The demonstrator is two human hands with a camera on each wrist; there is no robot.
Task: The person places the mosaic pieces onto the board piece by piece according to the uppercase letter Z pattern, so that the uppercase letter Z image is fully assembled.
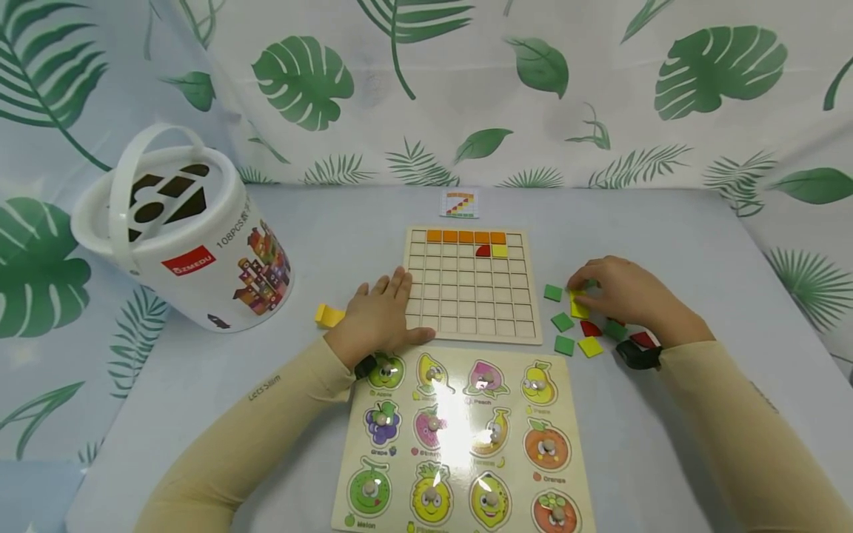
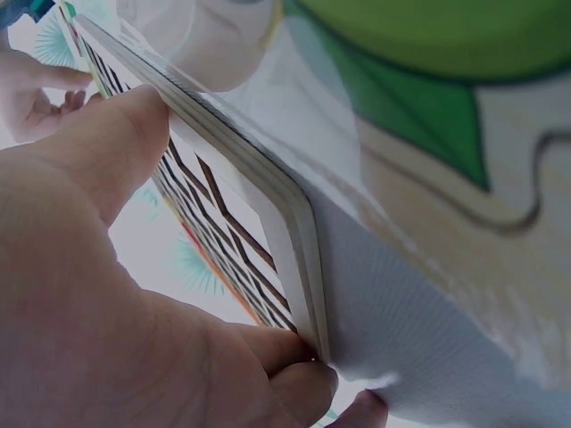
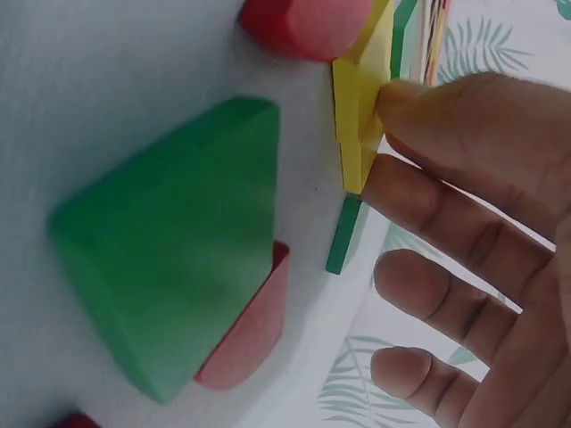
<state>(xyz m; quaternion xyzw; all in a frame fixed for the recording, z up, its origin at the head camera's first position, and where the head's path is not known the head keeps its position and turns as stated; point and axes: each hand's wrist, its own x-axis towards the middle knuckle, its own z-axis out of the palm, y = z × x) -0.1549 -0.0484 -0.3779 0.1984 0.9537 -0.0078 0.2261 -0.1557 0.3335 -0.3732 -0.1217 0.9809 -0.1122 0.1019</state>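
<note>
A wooden grid board (image 1: 460,296) lies mid-table. Along its top row are several orange square tiles (image 1: 466,237); below their right end sit a red rounded tile (image 1: 483,252) and a yellow tile (image 1: 499,251). My left hand (image 1: 383,314) rests at the board's lower left corner, fingers extended, thumb on the frame (image 2: 303,232). Right of the board, my right hand (image 1: 623,296) pinches a yellow tile (image 3: 361,85) between thumb and index finger; the other fingers are loose. Around it lie green tiles (image 1: 563,321), red tiles (image 1: 590,329) and another yellow tile (image 1: 590,346).
A small pattern card (image 1: 460,203) lies behind the board. In front is a fruit knob puzzle (image 1: 460,474). A white bucket (image 1: 193,289) with a shape-hole lid stands at left, and a yellow-orange block (image 1: 328,316) lies beside my left hand.
</note>
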